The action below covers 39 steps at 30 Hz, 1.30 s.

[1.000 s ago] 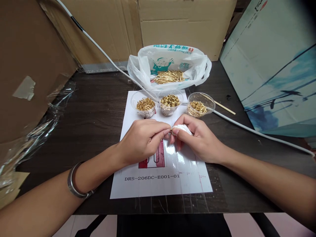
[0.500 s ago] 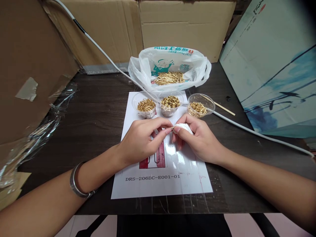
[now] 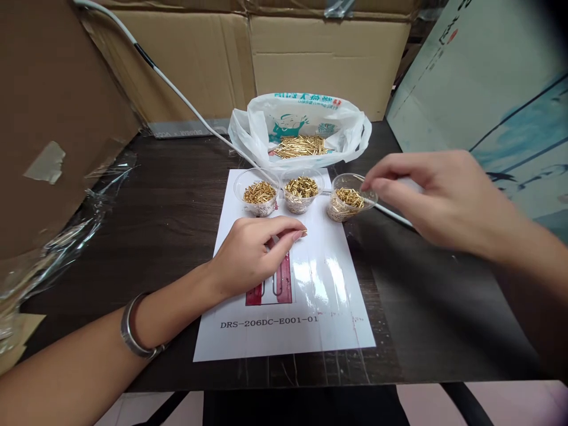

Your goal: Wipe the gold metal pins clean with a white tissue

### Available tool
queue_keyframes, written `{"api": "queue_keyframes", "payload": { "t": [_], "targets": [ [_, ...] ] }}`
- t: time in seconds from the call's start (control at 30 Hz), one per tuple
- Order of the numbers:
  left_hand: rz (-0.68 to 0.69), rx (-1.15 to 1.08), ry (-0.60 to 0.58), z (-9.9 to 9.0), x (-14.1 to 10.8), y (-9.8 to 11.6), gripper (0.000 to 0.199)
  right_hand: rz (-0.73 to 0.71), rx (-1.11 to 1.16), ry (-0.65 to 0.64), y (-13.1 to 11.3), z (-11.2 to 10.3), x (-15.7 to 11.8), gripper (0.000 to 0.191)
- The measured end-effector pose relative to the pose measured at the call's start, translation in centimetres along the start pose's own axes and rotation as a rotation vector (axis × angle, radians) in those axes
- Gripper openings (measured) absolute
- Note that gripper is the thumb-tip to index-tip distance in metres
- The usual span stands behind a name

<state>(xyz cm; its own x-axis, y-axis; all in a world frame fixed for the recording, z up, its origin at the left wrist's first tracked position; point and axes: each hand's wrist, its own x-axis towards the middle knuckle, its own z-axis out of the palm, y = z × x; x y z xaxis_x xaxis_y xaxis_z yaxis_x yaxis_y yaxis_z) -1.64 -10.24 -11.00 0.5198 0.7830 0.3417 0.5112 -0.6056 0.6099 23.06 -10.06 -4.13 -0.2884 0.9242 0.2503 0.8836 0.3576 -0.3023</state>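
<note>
My left hand (image 3: 255, 254) is closed in a pinch, with a small brass pin (image 3: 304, 232) between thumb and forefinger, just above the printed sheet. Over at the right, my right hand (image 3: 439, 198) hovers with its fingertips at the rim of the right clear cup (image 3: 341, 212), which leans a little. White material (image 3: 410, 184), like a wad of tissue, shows between its thumb and curled fingers. Small brass pieces fill that cup, the middle cup (image 3: 299, 204) and the left cup (image 3: 261, 208). Whether the right fingertips hold a pin is hidden.
Behind the cups stands a white plastic bag (image 3: 252, 142) with many long brass pins (image 3: 299, 145). A white cable (image 3: 186, 103) crosses the table behind the cups. The printed sheet (image 3: 284, 343) lies under the hands. Cardboard (image 3: 328, 65) walls the back; a painted panel (image 3: 448, 89) stands right.
My right hand has left the pin at my left fingertips and moved right and up to the right cup. My left hand stays in place with its pin. The view has shifted slightly.
</note>
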Motion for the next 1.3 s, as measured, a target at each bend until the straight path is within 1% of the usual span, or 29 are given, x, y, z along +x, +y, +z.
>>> {"api": "queue_keyframes", "payload": {
  "t": [0.07, 0.13, 0.2, 0.3, 0.43, 0.53, 0.63, 0.8, 0.87, 1.0, 1.1, 1.3],
  "targets": [
    [-0.027, -0.003, -0.013, 0.0, 0.1, 0.1, 0.014, -0.001, -0.060, -0.067, 0.9, -0.1, 1.6, 0.019],
    [-0.051, -0.020, -0.020, 0.0, 0.2, 0.2, 0.013, 0.012, -0.080, -0.151, 1.4, 0.3, 2.7, 0.020],
    [-0.064, -0.038, -0.023, 0.0, 0.2, 0.2, 0.011, 0.028, -0.085, -0.221, 1.5, 0.8, 3.4, 0.019],
    [-0.083, -0.058, -0.031, 0.0, 0.2, 0.2, 0.011, 0.001, -0.104, -0.267, 1.3, 1.6, 3.8, 0.020],
    [-0.096, -0.074, -0.033, 0.2, 0.0, 0.0, 0.016, 0.013, -0.129, -0.259, 1.2, 2.2, 4.0, 0.018],
    [-0.064, -0.064, -0.011, 0.3, 0.0, -0.1, 0.021, 0.024, -0.121, -0.229, 1.4, 2.3, 3.8, 0.017],
    [-0.037, -0.050, -0.013, 0.3, 0.1, -0.2, 0.017, 0.020, -0.116, -0.183, 1.5, 2.4, 3.4, 0.019],
    [-0.045, -0.057, -0.037, 0.2, 0.1, -0.1, 0.015, 0.048, -0.158, -0.066, 1.5, 2.5, 2.5, 0.019],
    [-0.050, -0.057, -0.039, 0.2, 0.1, 0.0, 0.015, 0.046, -0.174, -0.077, 1.5, 2.5, 2.3, 0.020],
    [-0.064, -0.063, -0.044, 0.2, 0.1, 0.0, 0.014, 0.035, -0.174, -0.156, 1.6, 2.3, 2.7, 0.022],
    [-0.062, -0.067, -0.050, 0.2, 0.0, -0.1, 0.014, 0.038, -0.138, -0.206, 1.7, 2.2, 3.1, 0.020],
    [-0.057, -0.059, -0.063, 0.2, 0.1, -0.1, 0.014, 0.040, -0.117, -0.199, 1.6, 2.3, 3.3, 0.018]
  ]
}}
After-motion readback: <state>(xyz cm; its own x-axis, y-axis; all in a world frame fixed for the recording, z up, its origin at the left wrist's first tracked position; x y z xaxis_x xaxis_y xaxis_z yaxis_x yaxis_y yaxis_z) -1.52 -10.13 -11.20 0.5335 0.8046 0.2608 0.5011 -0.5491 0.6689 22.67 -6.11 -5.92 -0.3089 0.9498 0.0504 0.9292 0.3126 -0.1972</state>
